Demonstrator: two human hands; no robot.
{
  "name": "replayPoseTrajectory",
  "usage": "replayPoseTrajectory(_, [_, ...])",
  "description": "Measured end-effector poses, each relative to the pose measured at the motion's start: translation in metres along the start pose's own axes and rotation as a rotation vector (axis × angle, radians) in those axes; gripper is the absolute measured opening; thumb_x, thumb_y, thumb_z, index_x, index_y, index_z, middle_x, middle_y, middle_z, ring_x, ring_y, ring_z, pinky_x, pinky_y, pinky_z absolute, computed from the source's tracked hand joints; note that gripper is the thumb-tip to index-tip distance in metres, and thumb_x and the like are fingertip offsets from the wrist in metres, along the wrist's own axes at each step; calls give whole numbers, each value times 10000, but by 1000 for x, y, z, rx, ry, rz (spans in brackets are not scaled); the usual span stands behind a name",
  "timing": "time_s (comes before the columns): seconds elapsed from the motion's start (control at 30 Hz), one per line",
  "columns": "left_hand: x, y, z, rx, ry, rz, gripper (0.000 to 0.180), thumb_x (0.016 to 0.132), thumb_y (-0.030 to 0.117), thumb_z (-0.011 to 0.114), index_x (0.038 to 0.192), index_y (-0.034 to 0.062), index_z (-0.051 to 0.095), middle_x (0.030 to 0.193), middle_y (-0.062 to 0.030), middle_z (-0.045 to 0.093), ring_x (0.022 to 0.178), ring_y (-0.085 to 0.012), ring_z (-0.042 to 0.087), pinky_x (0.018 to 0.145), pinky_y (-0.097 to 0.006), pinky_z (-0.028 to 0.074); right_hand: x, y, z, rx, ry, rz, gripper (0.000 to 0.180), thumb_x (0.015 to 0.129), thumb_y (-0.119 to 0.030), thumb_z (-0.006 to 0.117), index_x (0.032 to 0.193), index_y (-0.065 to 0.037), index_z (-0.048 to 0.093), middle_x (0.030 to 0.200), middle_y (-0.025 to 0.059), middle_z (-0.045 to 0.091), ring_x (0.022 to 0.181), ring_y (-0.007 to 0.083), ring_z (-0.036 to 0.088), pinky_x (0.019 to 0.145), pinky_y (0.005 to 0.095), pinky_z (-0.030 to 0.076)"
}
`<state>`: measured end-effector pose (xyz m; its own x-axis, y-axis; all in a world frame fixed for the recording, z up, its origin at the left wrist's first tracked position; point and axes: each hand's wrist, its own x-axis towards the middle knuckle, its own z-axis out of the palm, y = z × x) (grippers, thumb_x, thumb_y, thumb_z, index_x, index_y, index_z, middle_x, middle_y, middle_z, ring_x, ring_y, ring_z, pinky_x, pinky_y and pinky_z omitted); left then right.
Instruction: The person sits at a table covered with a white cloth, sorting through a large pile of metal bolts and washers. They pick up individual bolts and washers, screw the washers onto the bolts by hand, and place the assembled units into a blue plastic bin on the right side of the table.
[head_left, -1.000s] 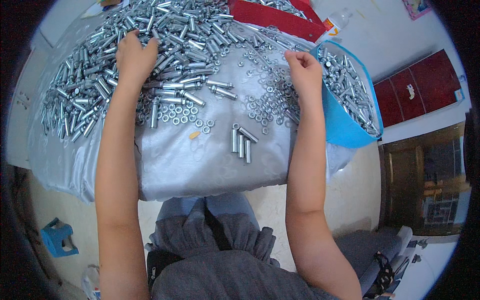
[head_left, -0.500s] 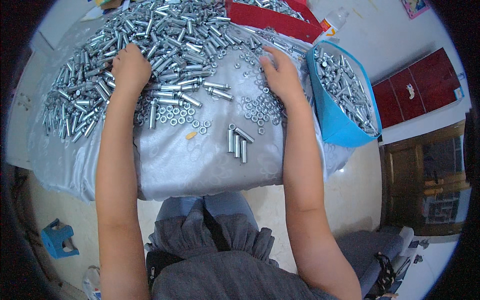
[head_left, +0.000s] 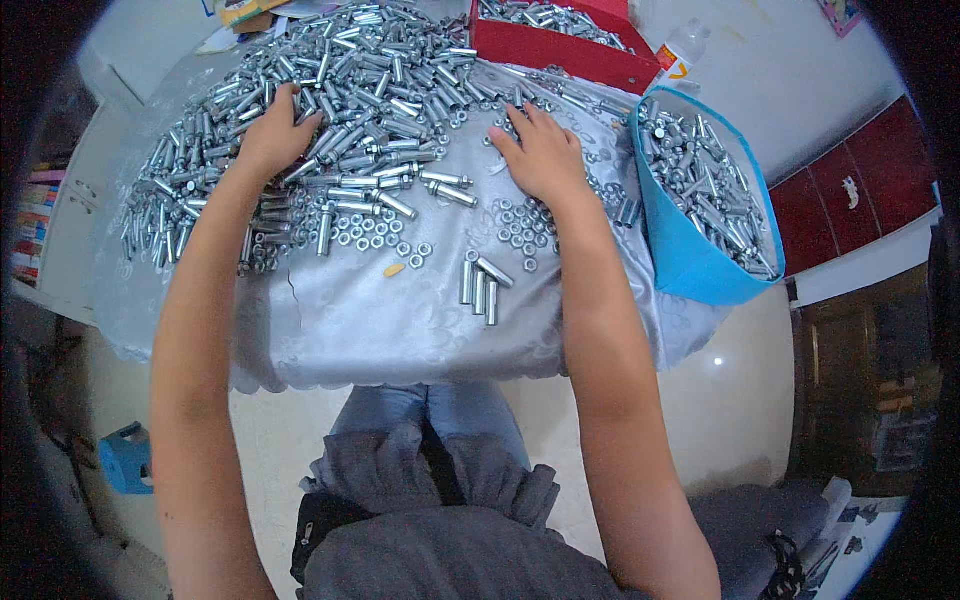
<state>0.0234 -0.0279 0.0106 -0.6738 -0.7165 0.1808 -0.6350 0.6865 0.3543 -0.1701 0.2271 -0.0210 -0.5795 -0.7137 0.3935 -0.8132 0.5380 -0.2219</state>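
1. Left hand (head_left: 275, 140): on the near side of a broad heap of silver, cylindrical metal bolts (head_left: 385, 135); thumb and forefinger parted; cannot tell whether it grips one
2. Right hand (head_left: 548, 160): palm down, fingers spread over small silver metal rings and hexagonal nuts (head_left: 517, 225); cannot tell whether anything is under the fingers
3. Handling (judged): each bolt rigid, fairly light singly, heavy in bulk, smooth and apt to roll; best pinched across mid-barrel; nuts best held by their outer flats
4. Nearer the body, between the forearms: four plain silver metal tubes (head_left: 466, 283) grouped on the shiny grey patterned tablecloth (head_left: 400, 335)
5. Right of the right hand: open, bright-blue, soft-looking bin (head_left: 700, 270), filled near its rim with silver cylindrical metal pieces
6. Far side: open red box (head_left: 560, 60), straight-walled, with more silver metal pieces inside
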Motion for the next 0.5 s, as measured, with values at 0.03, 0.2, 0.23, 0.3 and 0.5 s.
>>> replayPoseTrajectory(0.03, [4, -5, -2, -19, -56, 13, 539, 800, 356, 524, 1246, 130, 325, 1129, -216, 509, 1021, -364, 510, 885, -395, 374, -1, 0, -1, 15, 20, 2, 499, 827, -439, 431, 1201, -112, 466, 1250, 143, 429, 1162, 316, 373, 953, 458, 269])
replayPoseTrajectory(0.2, [29, -29, 17, 19, -149, 69, 592, 809, 367, 432, 1333, 168, 242, 1294, -239, 309, 1164, -381, 349, 968, -416, 278, -3, -3, -10, 144, 64, 39, 386, 791, -367, 522, 1049, -88, 587, 1127, 129, 523, 1033, 310, 456, 911, 437, 315])
replayPoseTrajectory(0.23, [30, -29, 17, 20, -134, 89, 577, 815, 355, 418, 1330, 159, 248, 1295, -235, 310, 1159, -381, 354, 967, -418, 278, -3, -4, -13, 150, 72, 58, 369, 782, -354, 537, 1028, -86, 598, 1113, 129, 526, 1027, 309, 454, 908, 434, 315])
replayPoseTrajectory(0.3, [29, -29, 18, 18, -106, 130, 548, 825, 330, 392, 1323, 141, 261, 1298, -227, 313, 1149, -381, 364, 965, -421, 279, -6, -6, -19, 158, 86, 95, 335, 765, -328, 565, 985, -81, 618, 1084, 127, 531, 1016, 308, 449, 902, 429, 317])
replayPoseTrajectory(0.5, [32, -31, 16, -348, -79, 200, 453, 827, 222, 303, 1223, 25, 399, 1208, -223, 438, 1138, -327, 405, 976, -345, 276, -10, -6, -19, 178, 61, 96, 315, 742, -296, 597, 977, -87, 620, 1063, 133, 517, 1059, 308, 399, 912, 418, 303])
